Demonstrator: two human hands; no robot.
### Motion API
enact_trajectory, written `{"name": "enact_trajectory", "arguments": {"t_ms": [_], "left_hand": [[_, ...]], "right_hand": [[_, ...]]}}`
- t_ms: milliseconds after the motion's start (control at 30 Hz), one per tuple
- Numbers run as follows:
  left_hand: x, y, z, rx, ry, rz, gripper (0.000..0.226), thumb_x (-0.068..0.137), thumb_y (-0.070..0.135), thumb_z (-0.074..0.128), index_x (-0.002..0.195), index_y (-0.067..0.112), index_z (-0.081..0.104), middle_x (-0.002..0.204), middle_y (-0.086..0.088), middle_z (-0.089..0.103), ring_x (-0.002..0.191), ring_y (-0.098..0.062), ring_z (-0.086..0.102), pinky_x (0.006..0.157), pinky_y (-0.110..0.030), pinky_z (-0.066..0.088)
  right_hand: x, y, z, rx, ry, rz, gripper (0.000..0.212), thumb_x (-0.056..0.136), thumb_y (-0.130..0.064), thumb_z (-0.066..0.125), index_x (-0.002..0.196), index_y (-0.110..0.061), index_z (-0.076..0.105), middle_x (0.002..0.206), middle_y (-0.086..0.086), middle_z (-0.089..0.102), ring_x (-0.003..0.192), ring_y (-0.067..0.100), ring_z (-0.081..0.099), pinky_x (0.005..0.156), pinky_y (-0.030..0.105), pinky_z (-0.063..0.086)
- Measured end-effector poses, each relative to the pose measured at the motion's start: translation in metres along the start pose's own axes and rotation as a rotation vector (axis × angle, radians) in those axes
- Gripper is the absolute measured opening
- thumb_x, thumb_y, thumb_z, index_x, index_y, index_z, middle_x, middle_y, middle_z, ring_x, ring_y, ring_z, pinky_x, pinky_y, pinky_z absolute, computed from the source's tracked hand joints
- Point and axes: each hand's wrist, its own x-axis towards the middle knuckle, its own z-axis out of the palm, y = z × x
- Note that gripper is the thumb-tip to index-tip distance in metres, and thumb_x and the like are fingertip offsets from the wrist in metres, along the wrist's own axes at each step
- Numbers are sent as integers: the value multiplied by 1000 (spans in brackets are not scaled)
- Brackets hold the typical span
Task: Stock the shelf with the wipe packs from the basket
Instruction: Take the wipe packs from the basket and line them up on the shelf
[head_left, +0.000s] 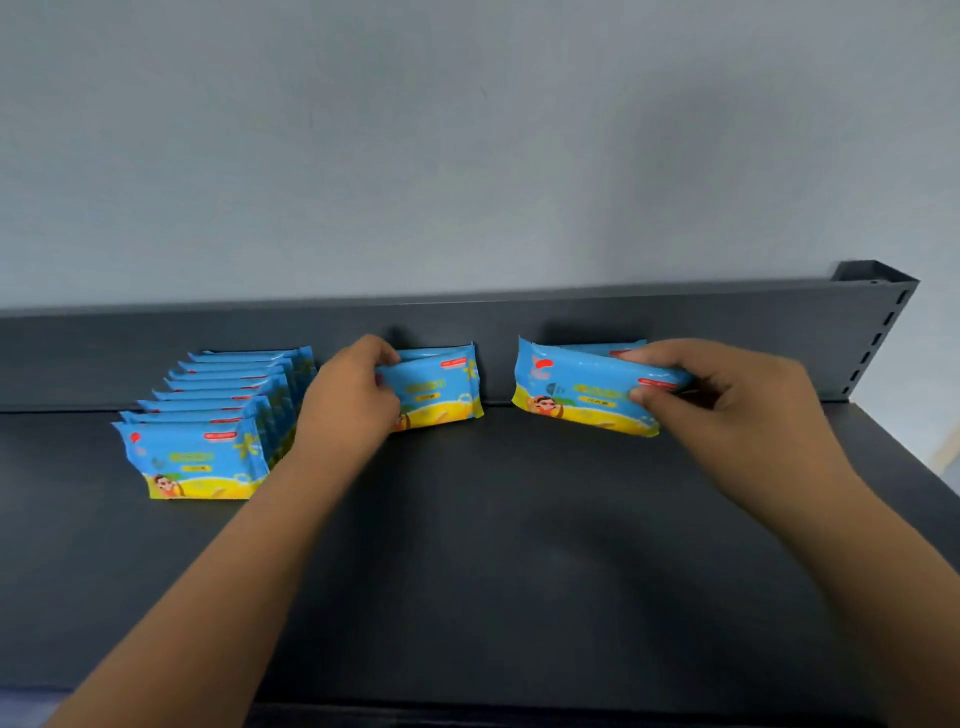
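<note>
A pale grey wall (467, 130) fills the upper half of the head view. Below it lies the dark metal shelf (493, 545), with a low back panel (675, 312) along its far edge and a slotted upright (883, 332) at the right end. The basket is not in view.

On the left part of the shelf a row of wipe packs (208, 431) stands on edge, one behind another, running from the front pack back to the panel. The packs are blue and yellow and face forward.

The left hand (353, 395) has its fingers curled round the left end of a middle pair of packs (441, 389), which stands upright against the back panel just to the right of the row. The right hand (727, 410) pinches the right end of a right-hand pair of packs (576, 389), with thumb beneath and fingers on top. The front pack of this pair tilts, its left corner raised. Whether its lower edge touches the shelf cannot be told.

The step in hand appears to be setting down two fresh columns at the back of the shelf, one under each hand. The next move probably calls for squaring the right-hand pair upright against the panel and letting go of both pairs without tipping them. More packs would then have to come from the basket. The thin, soft packs may well slump forward once released.
</note>
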Motion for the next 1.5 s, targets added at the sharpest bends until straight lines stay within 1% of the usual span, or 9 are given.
{"name": "enact_trajectory", "arguments": {"t_ms": [100,233,333,533,733,933,1067,1267,1500], "left_hand": [[7,3,2,214,-42,33,37,83,3,55,119,12,59,116,-14,61,106,-37,57,83,-44,49],[5,15,11,507,-56,71,44,80,28,68,117,12,52,117,-10,54,111,-36,50,81,-44,45],[4,15,16,585,-4,133,58,76,43,75,119,13,51,123,-8,50,114,-34,49,84,-45,44],[8,10,17,576,-17,280,54,83,39,75,125,18,50,128,-4,48,116,-30,48,86,-43,44],[7,6,15,593,-13,340,50,87,34,70,130,18,50,131,-4,51,118,-29,49,87,-43,45],[4,12,14,554,30,355,44,83,30,69,121,15,55,125,-5,55,112,-31,52,83,-43,46],[0,22,18,508,72,452,40,81,30,75,114,13,61,117,-7,60,107,-32,56,83,-44,48],[-9,52,40,404,63,723,34,83,29,72,110,11,65,106,-7,65,103,-32,58,108,-49,41],[-9,76,66,399,-23,791,28,88,26,67,114,15,63,109,-4,63,104,-30,58,108,-47,42]], "right_hand": [[6,-3,7,-68,-33,-62,28,88,-15,77,109,-34,76,100,-20,73,86,4,67,78,27,53],[10,-5,15,-126,-67,-104,28,87,-14,77,107,-34,77,94,-23,71,82,6,66,76,30,54],[13,-4,19,-153,-98,-119,27,87,-14,75,107,-32,76,92,-21,71,79,7,66,75,34,55],[26,-4,22,-167,-121,-134,27,87,-13,75,105,-32,75,93,-27,67,85,3,64,75,32,54],[45,10,27,-233,-161,-146,23,86,-12,75,102,-29,75,99,-15,66,92,7,61,79,30,51],[59,34,30,-333,-204,-101,24,87,-17,75,107,-29,75,108,-9,58,95,14,60,82,37,52],[63,43,31,-368,-201,-77,24,87,-17,75,109,-28,75,111,-8,56,98,16,59,85,36,51],[69,49,35,-451,-170,-27,22,88,-24,75,110,-29,74,110,-8,52,95,16,57,79,38,53],[73,53,39,-569,-73,-56,21,90,-25,70,110,-30,71,111,-6,52,101,17,55,72,36,53]]}}
